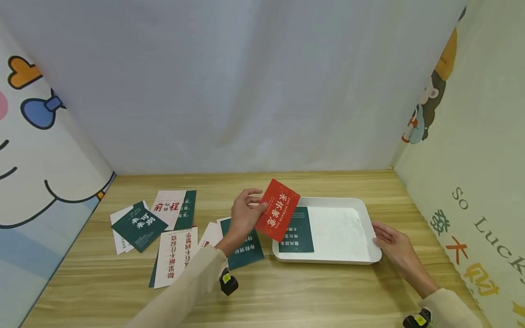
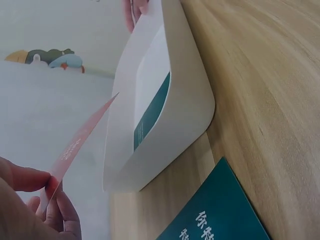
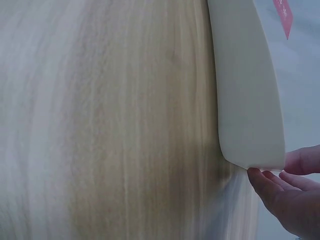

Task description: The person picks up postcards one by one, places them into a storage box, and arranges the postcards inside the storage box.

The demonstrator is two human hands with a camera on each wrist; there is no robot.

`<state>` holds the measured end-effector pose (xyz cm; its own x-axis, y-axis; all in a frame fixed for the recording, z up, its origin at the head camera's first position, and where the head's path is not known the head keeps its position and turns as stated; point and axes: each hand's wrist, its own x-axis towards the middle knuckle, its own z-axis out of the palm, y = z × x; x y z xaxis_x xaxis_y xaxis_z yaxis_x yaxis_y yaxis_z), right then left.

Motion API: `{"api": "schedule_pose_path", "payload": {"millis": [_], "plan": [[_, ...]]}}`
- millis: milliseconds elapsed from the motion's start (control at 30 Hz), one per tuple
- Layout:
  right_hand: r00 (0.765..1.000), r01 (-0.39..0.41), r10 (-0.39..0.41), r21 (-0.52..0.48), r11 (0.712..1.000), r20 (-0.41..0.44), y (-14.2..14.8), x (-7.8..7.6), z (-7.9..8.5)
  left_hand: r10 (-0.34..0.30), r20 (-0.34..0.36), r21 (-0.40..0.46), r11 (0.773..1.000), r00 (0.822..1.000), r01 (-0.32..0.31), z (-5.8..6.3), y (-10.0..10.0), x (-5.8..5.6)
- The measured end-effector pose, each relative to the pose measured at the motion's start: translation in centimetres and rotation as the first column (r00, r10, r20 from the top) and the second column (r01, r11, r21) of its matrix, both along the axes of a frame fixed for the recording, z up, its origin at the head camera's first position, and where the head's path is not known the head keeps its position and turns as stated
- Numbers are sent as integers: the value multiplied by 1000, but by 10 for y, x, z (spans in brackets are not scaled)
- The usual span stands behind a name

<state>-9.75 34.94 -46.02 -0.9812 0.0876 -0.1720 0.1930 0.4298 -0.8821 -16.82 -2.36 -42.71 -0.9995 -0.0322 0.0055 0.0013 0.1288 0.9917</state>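
Observation:
My left hand [image 1: 244,213] pinches a red card [image 1: 280,210] with white lettering between thumb and fingers. The card is tilted over the left end of a white tray [image 1: 328,261], and the left wrist view shows its far corner above the rim. Inside the tray, at its left side, lies a dark green card [image 1: 301,232], partly covered by the red one in the head view. With thumb at the rim and fingers against the outer wall, my right hand [image 1: 395,246] grips the tray's right end.
Left of the tray, several cards lie overlapping on the wooden table [image 1: 287,296], among them a green card [image 1: 139,226], a white card with red characters [image 1: 174,259] and another green card [image 1: 248,250] under the left wrist. A pale curtain [image 1: 246,91] hangs behind.

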Motion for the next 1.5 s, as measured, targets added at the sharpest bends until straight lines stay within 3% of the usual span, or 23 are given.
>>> {"api": "schedule_pose_path", "payload": {"millis": [233,500,800,1033,1333,1500], "plan": [[1000,-9,9,37,999,-6,-1,0,1,9,13,-15,1000,1000,-8,-2,9,1],[999,-15,16,9,1000,-28,0,1,0,37,11,-37,999,999,-37,-7,18,2],[1000,-12,13,4,1000,-25,0,2,-1,54,-12,-146,988,998,-55,-15,35,3],[1000,-18,19,37,999,-25,0,2,0,8,-7,-205,979,1000,-9,-20,44,3],[999,-30,31,24,999,-40,1,3,-1,-41,-62,-272,962,997,22,-21,55,3],[999,-33,34,30,999,-37,1,3,-1,-59,-46,-341,939,997,40,-22,59,1]]}}
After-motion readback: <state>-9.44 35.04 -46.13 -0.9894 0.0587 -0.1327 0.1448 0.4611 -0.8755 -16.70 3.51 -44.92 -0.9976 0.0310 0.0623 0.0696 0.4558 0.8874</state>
